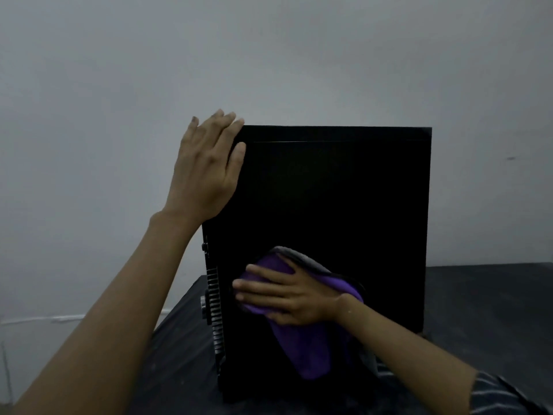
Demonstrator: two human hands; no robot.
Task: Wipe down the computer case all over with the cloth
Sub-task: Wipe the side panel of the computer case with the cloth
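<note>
Head camera, nearest first: a dark striped fabric sleeve [496, 393] sits at the lower right, and the bare right forearm reaches from it up and to the left. The right hand [287, 298] lies flat, fingers straight and slightly spread, pressing a soft purple cloth with a grey edge [305, 348] against the big flat side of a tall black rectangular computer case [335, 199]. The cloth is sandwiched between palm and panel in the lower left part of that side. A loose fold hangs below the hand, and a grey-trimmed corner shows above the knuckles.

The case stands upright on a table covered in dark, slightly wrinkled sheeting [478, 310]. Along its left edge, just beside the fingertips of the right hand, runs a column of ribbed vent slots [216, 310].

Further up, the left hand [206, 169] rests against the case's upper left corner. Its fingers are straight and relaxed, with the thumb lying on the near panel and the fingertips at the top edge. It grips nothing.

Behind everything is a plain pale grey wall [269, 55].
</note>
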